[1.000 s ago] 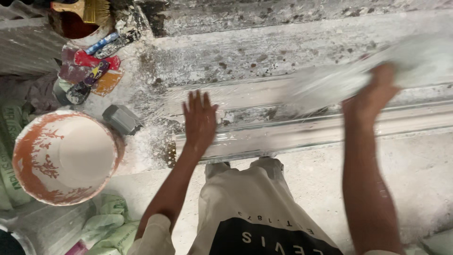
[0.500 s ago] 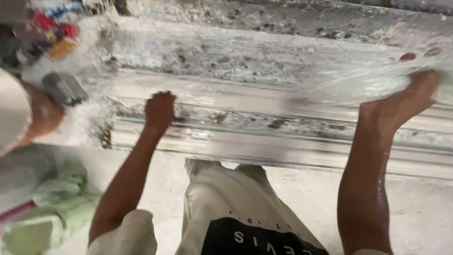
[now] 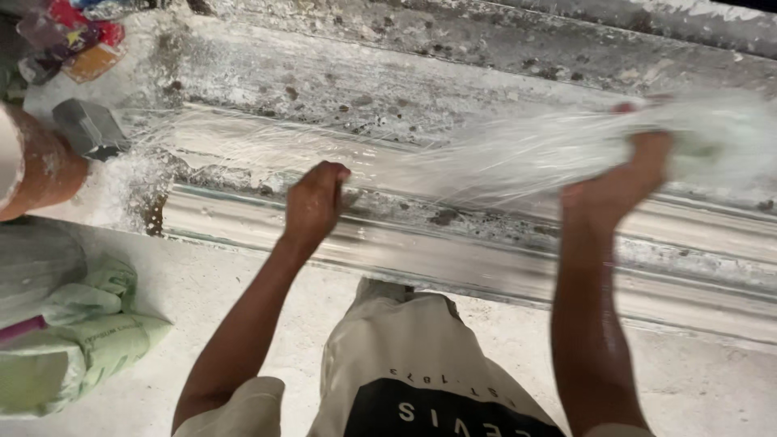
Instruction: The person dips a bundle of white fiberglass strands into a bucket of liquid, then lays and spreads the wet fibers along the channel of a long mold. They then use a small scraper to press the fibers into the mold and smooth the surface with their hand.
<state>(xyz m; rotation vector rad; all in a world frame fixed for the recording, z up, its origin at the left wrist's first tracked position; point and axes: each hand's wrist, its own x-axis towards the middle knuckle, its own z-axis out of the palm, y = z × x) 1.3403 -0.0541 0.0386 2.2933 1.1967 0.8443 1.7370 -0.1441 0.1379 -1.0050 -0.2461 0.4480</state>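
A person leans over a long plaster moulding [image 3: 453, 259] on the floor, both arms stretched forward. The left hand [image 3: 314, 202], fingers curled and pinched on thin white fibre strands [image 3: 502, 158], presses near the moulding's middle. The right hand [image 3: 619, 182], raised and closed around the blurred far end of the strands, pulls them taut above it. A plaster-smeared bowl [image 3: 36, 166] sits at far left.

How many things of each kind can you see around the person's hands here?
Hands: 2, the left hand and the right hand
Bundles of white fibre strands: 1, gripped by the right hand
Long moulded plaster strips: 1
Orange bowls: 1
Small grey blocks: 1
Pale green sacks: 1 heap, number of sacks unclear
Total: 7
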